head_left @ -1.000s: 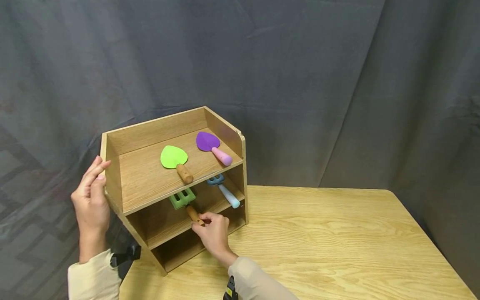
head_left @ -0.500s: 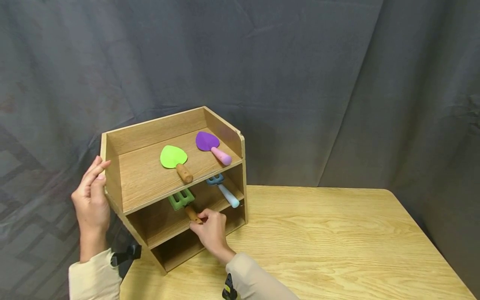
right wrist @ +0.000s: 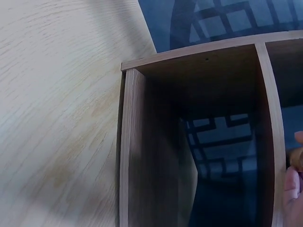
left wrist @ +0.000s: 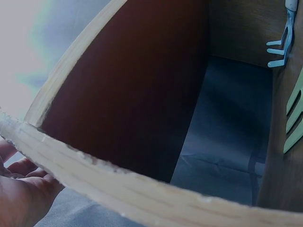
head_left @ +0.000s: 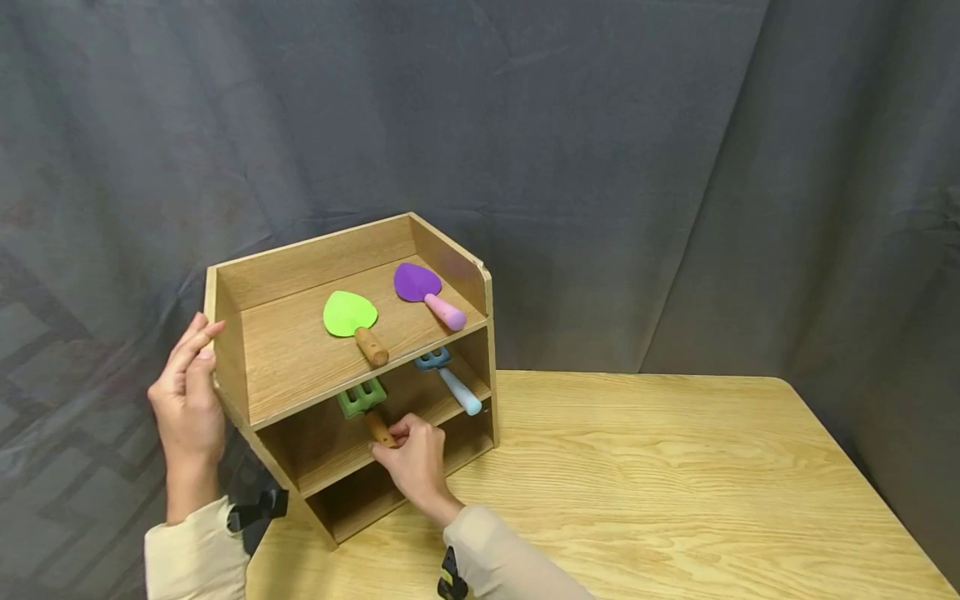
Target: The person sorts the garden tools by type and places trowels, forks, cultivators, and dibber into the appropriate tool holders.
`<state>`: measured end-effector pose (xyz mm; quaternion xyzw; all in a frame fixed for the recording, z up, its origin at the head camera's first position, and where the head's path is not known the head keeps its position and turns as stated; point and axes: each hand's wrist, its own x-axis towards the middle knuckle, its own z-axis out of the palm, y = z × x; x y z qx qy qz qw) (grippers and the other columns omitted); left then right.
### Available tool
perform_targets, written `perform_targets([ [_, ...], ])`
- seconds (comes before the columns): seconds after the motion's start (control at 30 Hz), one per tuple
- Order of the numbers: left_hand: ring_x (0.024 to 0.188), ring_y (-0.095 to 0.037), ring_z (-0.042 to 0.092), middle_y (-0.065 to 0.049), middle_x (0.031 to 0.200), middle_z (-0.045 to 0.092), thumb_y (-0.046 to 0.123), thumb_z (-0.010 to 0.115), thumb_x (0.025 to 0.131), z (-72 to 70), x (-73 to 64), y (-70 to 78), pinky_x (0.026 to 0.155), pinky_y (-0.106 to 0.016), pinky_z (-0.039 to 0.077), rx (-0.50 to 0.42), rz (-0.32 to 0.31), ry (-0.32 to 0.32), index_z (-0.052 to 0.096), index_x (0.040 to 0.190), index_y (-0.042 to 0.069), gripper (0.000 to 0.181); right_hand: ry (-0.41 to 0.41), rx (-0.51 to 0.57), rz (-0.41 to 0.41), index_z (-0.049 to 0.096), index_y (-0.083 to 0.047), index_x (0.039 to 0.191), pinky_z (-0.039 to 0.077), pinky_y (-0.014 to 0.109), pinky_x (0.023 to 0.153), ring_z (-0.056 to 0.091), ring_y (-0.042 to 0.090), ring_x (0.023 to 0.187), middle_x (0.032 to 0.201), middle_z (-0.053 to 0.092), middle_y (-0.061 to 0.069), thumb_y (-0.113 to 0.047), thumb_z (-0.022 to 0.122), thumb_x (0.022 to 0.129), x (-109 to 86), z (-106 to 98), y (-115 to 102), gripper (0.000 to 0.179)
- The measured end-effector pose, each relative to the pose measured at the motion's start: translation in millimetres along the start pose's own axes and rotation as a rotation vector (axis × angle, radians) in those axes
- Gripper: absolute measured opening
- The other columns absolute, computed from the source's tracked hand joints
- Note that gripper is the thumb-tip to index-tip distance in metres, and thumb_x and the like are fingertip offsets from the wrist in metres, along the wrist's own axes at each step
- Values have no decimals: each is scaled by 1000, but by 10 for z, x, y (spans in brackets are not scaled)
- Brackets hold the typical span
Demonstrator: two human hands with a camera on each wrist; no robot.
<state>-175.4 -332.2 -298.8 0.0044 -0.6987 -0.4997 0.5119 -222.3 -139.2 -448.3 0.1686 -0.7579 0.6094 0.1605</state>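
My right hand [head_left: 415,458] pinches the wooden handle of a green garden hand fork [head_left: 362,398] at its rear end. The fork's tines lie inside the middle compartment of a small wooden shelf [head_left: 307,375]. In the right wrist view, the handle end [right wrist: 296,158] shows between thumb and finger at the right edge. My left hand [head_left: 190,404] rests its fairly straight fingers against the shelf's left side panel. The left wrist view shows that hand outside the panel edge. Right of the green fork, in the same compartment, lies a blue hand fork [head_left: 450,379] with a pale handle.
On the shelf's top lie a lime-green trowel [head_left: 351,315] with a wooden handle and a purple trowel [head_left: 417,283] with a pink handle. The bottom compartment [head_left: 367,500] sits just over the wooden table [head_left: 675,467]. A grey curtain [head_left: 585,183] hangs behind.
My right hand has shifted slightly left, and the green fork's handle has swung left with it. My left hand stays at the side panel.
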Motion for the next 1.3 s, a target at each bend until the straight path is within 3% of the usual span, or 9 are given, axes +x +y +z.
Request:
perform_targets([
  [0.5,128,-20,48,-18,134,56,2,45,95,103,-3,63,106,-26,32,-59,-35,14,65,117,-9,32,-2,-9,24,69,-5,84,47,14,55,60,2,62,73,68,-2,-20,88,67,16,-44,-22,30],
  [0.83,125,-14,50,-9,133,58,5,46,97,76,-3,97,104,-23,34,51,-49,27,63,124,-2,33,14,27,72,73,-1,91,50,18,60,68,16,69,76,71,7,-26,86,68,87,-232,-134,36],
  [1.1,122,-10,52,-12,130,60,5,51,94,100,-35,187,103,-22,35,178,55,52,64,123,-1,33,12,156,110,73,0,96,54,23,66,67,13,72,84,71,13,-22,85,72,156,-731,-179,34],
  [1.3,120,-14,56,-9,125,63,7,56,90,116,-90,302,101,-25,38,171,213,71,67,120,2,33,-1,225,91,71,2,100,55,26,71,68,19,79,90,71,13,-16,81,78,177,-1243,-175,30],
])
